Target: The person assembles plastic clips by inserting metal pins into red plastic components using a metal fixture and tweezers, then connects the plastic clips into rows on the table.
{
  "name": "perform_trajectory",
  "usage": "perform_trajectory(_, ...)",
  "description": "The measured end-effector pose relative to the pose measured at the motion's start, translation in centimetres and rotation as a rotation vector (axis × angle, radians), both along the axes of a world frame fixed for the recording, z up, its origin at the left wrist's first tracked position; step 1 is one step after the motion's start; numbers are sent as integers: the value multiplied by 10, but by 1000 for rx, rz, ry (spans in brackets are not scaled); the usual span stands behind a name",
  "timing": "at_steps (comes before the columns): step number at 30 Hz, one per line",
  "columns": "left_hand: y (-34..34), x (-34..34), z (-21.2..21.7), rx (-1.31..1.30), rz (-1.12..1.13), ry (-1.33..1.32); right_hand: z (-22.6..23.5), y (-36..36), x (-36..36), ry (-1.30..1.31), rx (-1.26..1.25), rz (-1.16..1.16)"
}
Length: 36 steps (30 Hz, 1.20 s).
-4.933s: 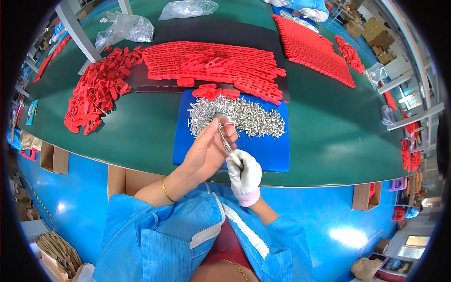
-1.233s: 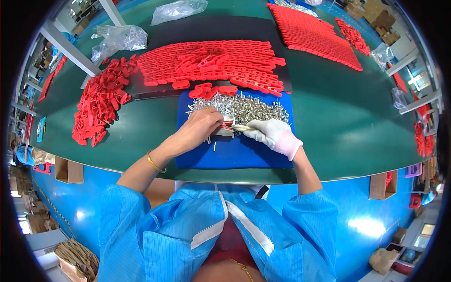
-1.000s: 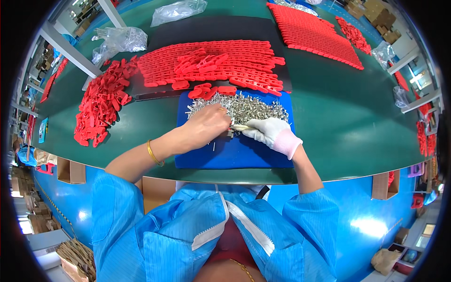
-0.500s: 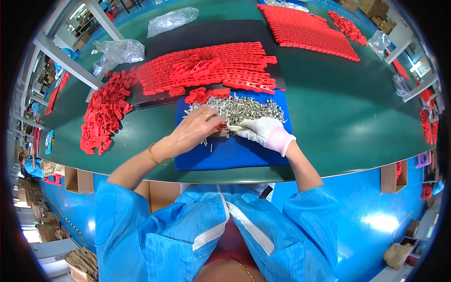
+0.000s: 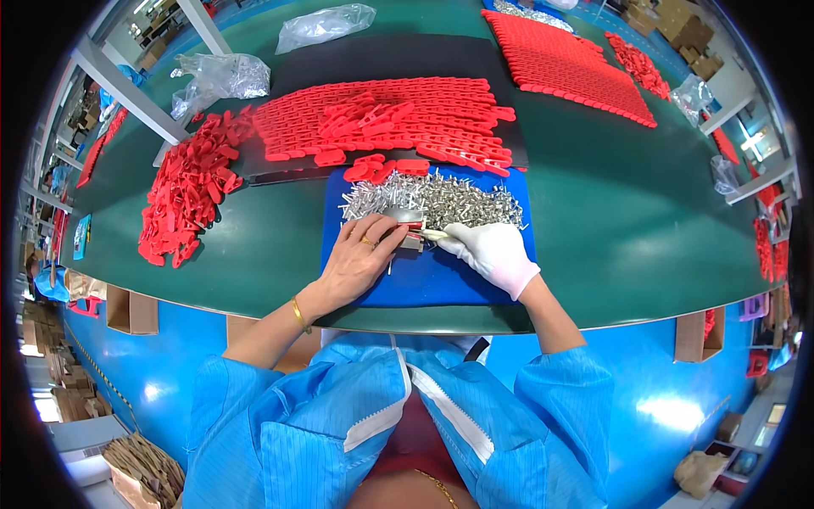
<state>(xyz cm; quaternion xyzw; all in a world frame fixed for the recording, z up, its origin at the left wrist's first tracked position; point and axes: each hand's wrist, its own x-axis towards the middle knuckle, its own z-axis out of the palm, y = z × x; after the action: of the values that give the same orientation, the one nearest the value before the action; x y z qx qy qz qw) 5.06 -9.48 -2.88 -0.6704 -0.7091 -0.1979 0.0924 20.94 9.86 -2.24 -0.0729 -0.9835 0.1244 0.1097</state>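
My bare left hand (image 5: 360, 259) has its fingers closed at a small metal block (image 5: 412, 243), holding a red plastic clip (image 5: 415, 226) against it. From the right, my white-gloved right hand (image 5: 492, 254) grips a slim, pale-handled tool (image 5: 434, 234) whose tip meets the clip; the kind of tool does not show. Both hands are over a blue tray (image 5: 475, 288). Just beyond them on the tray lie heaps of silver pins (image 5: 381, 195) and small metal springs (image 5: 475, 204). A few red clips (image 5: 373, 168) rest at the tray's far edge.
Rows of red clips (image 5: 297, 127) cover a black board (image 5: 407, 55) beyond the tray. A loose pile of red clips (image 5: 182, 195) lies to the left. Clear plastic bags (image 5: 326, 25) and another red array (image 5: 568, 68) stand farther back on the green table (image 5: 610, 220).
My left hand has drawn nearer and lower, its fingers now flatter over the block. The right hand with its tool stays close to the clip. The whole view has shifted slightly.
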Motion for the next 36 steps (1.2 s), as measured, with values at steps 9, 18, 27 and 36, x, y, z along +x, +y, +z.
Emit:
perform_trajectory(9,5,-5,5,20,2,88,1,-3,2,50,43,-1)
perform_trajectory(18,5,-12,58,-5,-52,-766,42,-23,20,174,199,-10)
perform_trajectory(27,-18,0,87,-574,-189,-733,60,-51,36,178,348,107)
perform_trajectory(36,-60,26,64,-451,-375,-678,65,-65,67,169,353,281)
